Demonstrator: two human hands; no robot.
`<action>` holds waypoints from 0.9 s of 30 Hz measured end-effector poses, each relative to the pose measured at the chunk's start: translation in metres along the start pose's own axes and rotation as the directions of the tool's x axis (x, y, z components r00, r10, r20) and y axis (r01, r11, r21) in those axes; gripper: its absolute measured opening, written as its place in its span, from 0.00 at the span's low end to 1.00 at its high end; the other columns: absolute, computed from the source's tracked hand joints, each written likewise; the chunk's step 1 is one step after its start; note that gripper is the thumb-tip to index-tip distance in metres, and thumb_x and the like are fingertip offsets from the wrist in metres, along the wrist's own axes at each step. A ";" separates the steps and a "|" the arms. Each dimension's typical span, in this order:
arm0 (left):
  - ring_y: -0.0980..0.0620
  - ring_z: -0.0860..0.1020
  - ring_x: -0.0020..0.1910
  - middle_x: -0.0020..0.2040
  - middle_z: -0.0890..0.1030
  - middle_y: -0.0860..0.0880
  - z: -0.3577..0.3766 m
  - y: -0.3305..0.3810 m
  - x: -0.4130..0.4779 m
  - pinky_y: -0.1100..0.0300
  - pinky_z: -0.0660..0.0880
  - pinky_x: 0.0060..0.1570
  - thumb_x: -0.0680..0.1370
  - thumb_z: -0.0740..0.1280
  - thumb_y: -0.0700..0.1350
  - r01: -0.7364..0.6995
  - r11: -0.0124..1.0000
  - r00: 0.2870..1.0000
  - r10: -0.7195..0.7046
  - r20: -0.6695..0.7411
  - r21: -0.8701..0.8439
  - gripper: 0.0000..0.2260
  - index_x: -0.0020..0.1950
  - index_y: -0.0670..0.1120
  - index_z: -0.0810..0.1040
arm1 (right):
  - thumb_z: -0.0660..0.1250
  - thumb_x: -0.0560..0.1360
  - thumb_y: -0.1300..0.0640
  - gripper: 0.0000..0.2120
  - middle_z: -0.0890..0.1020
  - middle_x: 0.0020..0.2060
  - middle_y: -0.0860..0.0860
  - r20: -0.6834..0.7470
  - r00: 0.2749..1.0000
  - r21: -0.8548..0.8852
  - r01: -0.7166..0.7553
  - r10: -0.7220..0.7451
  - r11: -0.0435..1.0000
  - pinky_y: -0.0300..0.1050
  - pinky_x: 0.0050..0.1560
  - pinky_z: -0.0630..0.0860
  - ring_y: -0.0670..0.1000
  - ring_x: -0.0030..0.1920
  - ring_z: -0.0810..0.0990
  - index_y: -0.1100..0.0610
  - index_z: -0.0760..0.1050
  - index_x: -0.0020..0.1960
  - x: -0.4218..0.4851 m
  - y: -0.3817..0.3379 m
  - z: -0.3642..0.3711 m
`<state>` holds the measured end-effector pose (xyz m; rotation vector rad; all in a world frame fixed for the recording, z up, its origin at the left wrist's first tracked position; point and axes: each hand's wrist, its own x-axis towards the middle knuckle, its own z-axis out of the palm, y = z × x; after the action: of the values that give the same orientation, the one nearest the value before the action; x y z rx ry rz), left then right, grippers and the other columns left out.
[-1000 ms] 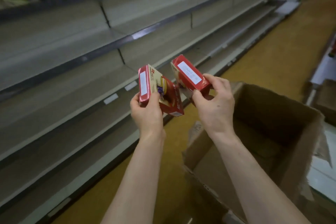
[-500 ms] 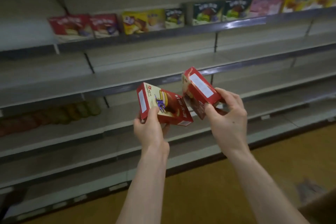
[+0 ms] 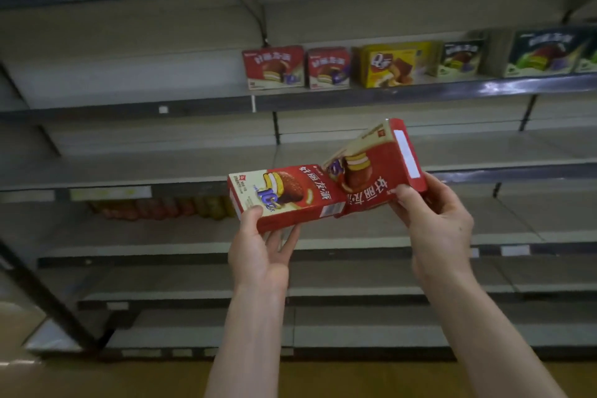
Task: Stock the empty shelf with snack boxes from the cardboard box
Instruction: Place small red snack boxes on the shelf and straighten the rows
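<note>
My left hand (image 3: 258, 255) grips one red snack box (image 3: 290, 194) from below, thumb pressed on its printed front and fingers spread under its lower edge. The box lies lengthwise, nearly level, with its face turned up toward me. My right hand (image 3: 436, 220) grasps a second red snack box (image 3: 371, 168) by its near end, fingers curled round the edge that carries a white label. This box is tilted, with its far end raised up and away from the hand. The two boxes meet between my hands, the second one's lower corner touching the first one's right end.

Behind both hands runs a bare shelf board (image 3: 161, 168). Just left of my left hand, one level back, is a row of orange and green packets (image 3: 161, 208), too blurred for me to identify. Above my hands, on the next shelf up (image 3: 420, 94), stand two shelved red boxes (image 3: 274, 66) side by side, then a yellow box (image 3: 392, 64), then dark green boxes (image 3: 546, 52) further right. More shelves run below my forearms, down to the brown floor (image 3: 290, 378).
</note>
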<state>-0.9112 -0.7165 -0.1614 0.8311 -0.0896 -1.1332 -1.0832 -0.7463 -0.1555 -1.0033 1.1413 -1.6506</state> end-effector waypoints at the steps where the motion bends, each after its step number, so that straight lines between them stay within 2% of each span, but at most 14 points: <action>1: 0.44 0.81 0.54 0.55 0.81 0.41 -0.001 0.009 0.006 0.44 0.79 0.55 0.76 0.69 0.41 0.005 1.000 1.000 -0.005 0.001 -0.031 0.11 0.58 0.46 0.76 | 0.70 0.75 0.57 0.17 0.82 0.53 0.50 0.003 0.999 0.065 -0.048 0.048 0.997 0.46 0.57 0.79 0.48 0.54 0.82 0.54 0.74 0.63 0.006 -0.001 0.009; 4: 0.44 0.80 0.54 0.56 0.80 0.40 -0.002 0.034 0.021 0.47 0.78 0.57 0.76 0.69 0.40 0.011 0.993 1.000 -0.010 0.013 -0.118 0.10 0.57 0.45 0.75 | 0.69 0.75 0.60 0.14 0.83 0.51 0.54 0.002 0.986 0.235 -0.162 0.167 0.958 0.46 0.55 0.80 0.48 0.51 0.83 0.57 0.74 0.60 0.023 -0.004 0.033; 7: 0.43 0.80 0.55 0.56 0.79 0.40 0.002 0.053 0.039 0.48 0.78 0.57 0.75 0.69 0.41 0.021 0.984 0.999 -0.015 0.038 -0.178 0.12 0.58 0.44 0.74 | 0.69 0.76 0.59 0.08 0.82 0.51 0.54 0.025 0.963 0.316 -0.263 0.269 0.912 0.46 0.55 0.80 0.49 0.51 0.83 0.56 0.75 0.54 0.039 -0.002 0.053; 11: 0.42 0.79 0.56 0.57 0.79 0.39 0.015 0.071 0.064 0.49 0.78 0.55 0.74 0.69 0.42 0.037 0.968 0.997 -0.019 0.074 -0.250 0.17 0.62 0.42 0.73 | 0.68 0.76 0.59 0.12 0.82 0.51 0.56 0.123 0.936 0.389 -0.351 0.330 0.852 0.45 0.52 0.80 0.49 0.50 0.83 0.60 0.74 0.58 0.057 0.002 0.077; 14: 0.42 0.79 0.56 0.57 0.79 0.38 0.032 0.082 0.082 0.50 0.78 0.54 0.75 0.68 0.43 0.048 0.964 0.992 -0.015 0.127 -0.262 0.15 0.60 0.41 0.73 | 0.67 0.77 0.59 0.09 0.82 0.49 0.56 0.174 0.916 0.453 -0.400 0.361 0.797 0.45 0.50 0.79 0.50 0.51 0.83 0.60 0.73 0.55 0.075 0.002 0.092; 18: 0.43 0.79 0.55 0.56 0.79 0.38 0.071 0.095 0.108 0.51 0.78 0.48 0.76 0.67 0.45 0.042 0.985 0.979 -0.007 0.205 -0.165 0.14 0.58 0.40 0.74 | 0.66 0.77 0.57 0.08 0.82 0.49 0.56 0.257 0.894 0.448 -0.448 0.368 0.774 0.46 0.51 0.79 0.52 0.51 0.82 0.58 0.72 0.54 0.104 -0.003 0.114; 23: 0.47 0.80 0.51 0.52 0.80 0.41 0.121 0.114 0.149 0.54 0.77 0.47 0.75 0.67 0.48 -0.040 0.999 0.981 0.033 0.191 0.032 0.14 0.57 0.42 0.76 | 0.66 0.78 0.57 0.17 0.82 0.52 0.59 0.310 0.897 0.452 -0.430 0.314 0.782 0.46 0.48 0.81 0.55 0.52 0.83 0.63 0.69 0.63 0.152 -0.012 0.140; 25: 0.48 0.79 0.53 0.52 0.82 0.43 0.134 0.120 0.166 0.54 0.74 0.52 0.74 0.66 0.51 -0.090 0.984 0.982 0.061 0.180 0.154 0.15 0.57 0.44 0.77 | 0.66 0.78 0.56 0.16 0.82 0.53 0.59 0.327 0.896 0.456 -0.427 0.299 0.781 0.44 0.45 0.82 0.55 0.52 0.83 0.62 0.70 0.62 0.173 -0.016 0.148; 27: 0.46 0.78 0.58 0.56 0.82 0.43 0.145 0.124 0.181 0.48 0.72 0.60 0.74 0.66 0.53 -0.101 0.969 0.979 0.057 0.196 0.225 0.17 0.58 0.46 0.77 | 0.66 0.78 0.55 0.16 0.82 0.53 0.59 0.362 0.887 0.433 -0.431 0.285 0.791 0.43 0.42 0.82 0.55 0.51 0.83 0.60 0.70 0.62 0.191 -0.020 0.156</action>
<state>-0.8014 -0.9234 -0.0418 0.9184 -0.4181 -1.1369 -0.9989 -0.9626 -0.0710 -0.5996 0.6070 -1.3355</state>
